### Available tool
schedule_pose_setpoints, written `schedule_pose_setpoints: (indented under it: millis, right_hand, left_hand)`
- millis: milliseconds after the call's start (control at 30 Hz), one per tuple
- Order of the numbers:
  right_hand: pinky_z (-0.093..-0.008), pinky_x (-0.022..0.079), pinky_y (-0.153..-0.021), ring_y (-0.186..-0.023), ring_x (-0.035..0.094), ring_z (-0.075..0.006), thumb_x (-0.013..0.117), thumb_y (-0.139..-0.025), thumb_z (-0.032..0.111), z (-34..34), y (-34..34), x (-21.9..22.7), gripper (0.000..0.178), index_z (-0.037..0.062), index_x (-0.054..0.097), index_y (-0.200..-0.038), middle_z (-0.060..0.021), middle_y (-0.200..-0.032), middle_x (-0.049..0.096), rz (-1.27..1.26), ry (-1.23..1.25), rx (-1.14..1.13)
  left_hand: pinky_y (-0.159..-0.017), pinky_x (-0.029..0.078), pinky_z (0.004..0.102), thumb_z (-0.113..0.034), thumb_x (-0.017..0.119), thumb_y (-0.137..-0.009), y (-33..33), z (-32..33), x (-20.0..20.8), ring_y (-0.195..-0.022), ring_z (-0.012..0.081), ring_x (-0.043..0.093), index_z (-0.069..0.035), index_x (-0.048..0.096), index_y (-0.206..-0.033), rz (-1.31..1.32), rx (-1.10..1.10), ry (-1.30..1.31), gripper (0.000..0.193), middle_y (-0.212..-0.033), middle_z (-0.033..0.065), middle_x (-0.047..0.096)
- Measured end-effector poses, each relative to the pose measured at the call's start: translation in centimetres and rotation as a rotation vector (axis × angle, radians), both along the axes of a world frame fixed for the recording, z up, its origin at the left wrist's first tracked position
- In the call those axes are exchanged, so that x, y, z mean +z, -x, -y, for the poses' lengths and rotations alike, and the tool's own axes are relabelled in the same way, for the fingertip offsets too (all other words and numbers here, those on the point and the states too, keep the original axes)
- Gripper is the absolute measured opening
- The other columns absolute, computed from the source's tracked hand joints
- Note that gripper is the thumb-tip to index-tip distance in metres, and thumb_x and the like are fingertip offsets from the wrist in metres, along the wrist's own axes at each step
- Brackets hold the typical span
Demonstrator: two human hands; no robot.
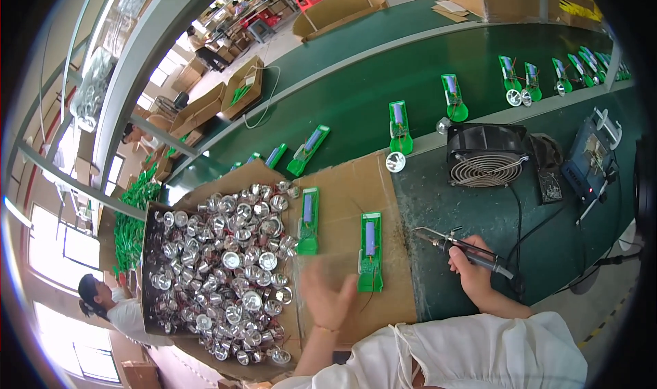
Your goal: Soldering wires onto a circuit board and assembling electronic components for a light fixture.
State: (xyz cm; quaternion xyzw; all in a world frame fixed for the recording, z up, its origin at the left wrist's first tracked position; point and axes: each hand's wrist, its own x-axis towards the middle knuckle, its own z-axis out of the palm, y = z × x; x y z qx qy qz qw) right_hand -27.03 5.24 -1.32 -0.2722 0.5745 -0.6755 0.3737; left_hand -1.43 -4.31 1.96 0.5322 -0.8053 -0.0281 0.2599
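So the left hand (328, 303) is a motion blur with the thumb poking out, and I honestly can't tell if its fingers have hold of anything. Just right of that thumb a green case (370, 274) with a purple battery (370, 238) lies on cardboard (393, 279). Right hand (475, 279) has its fingers wrapped around a soldering iron (497, 266), tip aimed left, over the green worktop (441, 296). A second case (308, 244) is just past the left fingers, and left of them there's a heap of shiny reflectors (233, 259). Beyond the right fingers: black fan (486, 142), with a soldering station (580, 166) farther right. Past all that, a belt (356, 67) carries more cases (400, 132).
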Motion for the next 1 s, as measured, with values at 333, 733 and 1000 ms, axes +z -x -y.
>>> schedule_pose_setpoints:
  millis: [333, 733, 1000]
  right_hand:
    - [-0.0207, 0.043, -0.048, -0.053, 0.051, -0.0073, 0.063, -0.082, 0.01, 0.1, -0.6, -0.6, 0.014, 0.0009, 0.052, -0.083, -0.0045, -0.064, 0.056, 0.005, 0.037, -0.014]
    - [-0.0201, 0.041, -0.047, -0.052, 0.051, -0.0074, 0.062, -0.082, 0.011, 0.0, -1.0, -0.4, 0.015, 0.0016, 0.05, -0.082, -0.0047, -0.064, 0.055, -0.048, 0.052, -0.015]
    - [-0.02, 0.04, -0.046, -0.051, 0.05, -0.0075, 0.061, -0.083, 0.013, -0.4, -1.0, -0.5, 0.015, 0.0022, 0.05, -0.083, -0.0048, -0.062, 0.055, -0.076, 0.055, -0.006]
  left_hand:
    - [-0.092, 0.029, 0.0534, -0.025, 0.065, -0.074, -6.4, -1.3, -2.2, -0.118, 0.0386, 0.036, -0.009, 0.057, -0.107, 0.444, 0.252, 0.079, 0.038, -0.123, 0.0129, 0.045]
    - [-0.075, 0.038, 0.0359, -0.018, 0.068, -0.074, -5.9, -1.1, -1.9, -0.081, 0.02, 0.055, -0.012, 0.065, -0.08, 0.205, -0.047, 0.228, 0.009, -0.082, 0.0015, 0.06]
    - [-0.056, 0.044, 0.0386, -0.042, 0.069, -0.07, -5.3, -2.5, -0.8, -0.062, 0.0265, 0.057, -0.012, 0.062, -0.099, 0.241, 0.201, 0.009, 0.042, -0.069, 0.0079, 0.056]
